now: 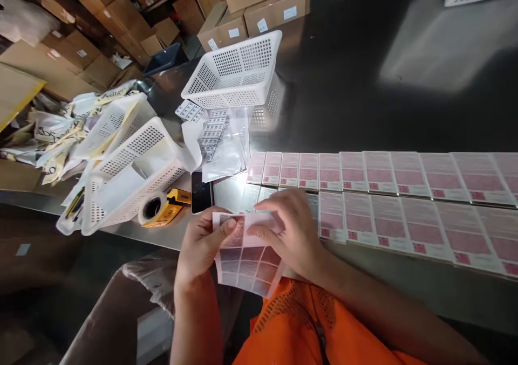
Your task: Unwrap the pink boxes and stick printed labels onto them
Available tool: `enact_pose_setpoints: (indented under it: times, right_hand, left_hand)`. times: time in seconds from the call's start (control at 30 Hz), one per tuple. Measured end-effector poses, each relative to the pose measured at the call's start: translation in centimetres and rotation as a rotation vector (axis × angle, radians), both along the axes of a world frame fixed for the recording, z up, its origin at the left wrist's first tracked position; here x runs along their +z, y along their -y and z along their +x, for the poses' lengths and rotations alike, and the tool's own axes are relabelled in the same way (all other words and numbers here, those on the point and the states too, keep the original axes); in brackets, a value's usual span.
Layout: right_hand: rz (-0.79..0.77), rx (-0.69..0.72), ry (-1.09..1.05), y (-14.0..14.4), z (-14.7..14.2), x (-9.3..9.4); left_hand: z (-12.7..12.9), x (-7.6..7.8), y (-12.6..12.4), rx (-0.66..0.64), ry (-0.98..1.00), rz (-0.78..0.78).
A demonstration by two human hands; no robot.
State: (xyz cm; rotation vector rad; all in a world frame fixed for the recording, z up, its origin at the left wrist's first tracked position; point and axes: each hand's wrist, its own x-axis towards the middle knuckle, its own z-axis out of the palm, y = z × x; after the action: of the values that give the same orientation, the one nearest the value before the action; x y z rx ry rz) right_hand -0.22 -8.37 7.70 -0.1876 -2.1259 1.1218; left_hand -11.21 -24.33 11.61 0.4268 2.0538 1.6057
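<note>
the left hand (pixel 200 243) is gripping a sticker sheet (pixel 246 262) while the right hand (pixel 293 233) is pinching a sticker off it, with two rows of cards (pixel 404 192) lying laid out and many stickers remaining.

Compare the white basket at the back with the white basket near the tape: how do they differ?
The back basket stands upright and level on the table; the basket near the tape lies tilted. The back basket looks empty; the tilted one holds white sheets. Both are white perforated plastic.
</note>
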Motion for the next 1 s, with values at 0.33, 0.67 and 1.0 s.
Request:
enact_pose_setpoints:
  times: [0.33,0.67,1.0]
  right_hand:
    - [-0.204,0.074,-0.014,2.7,-0.7,0.8]
    - [-0.392,0.09,-0.01,3.3,-1.2,0.6]
    - [-0.591,0.066,0.017,3.4,-0.8,0.3]
  left_hand:
    - [1.4,0.2,1.1,0.125,0.061,0.102]
    - [1.7,-1.3,0.9,0.099,0.239,0.153]
    - [2.3,-1.4,0.3,0.067,0.28,0.2]
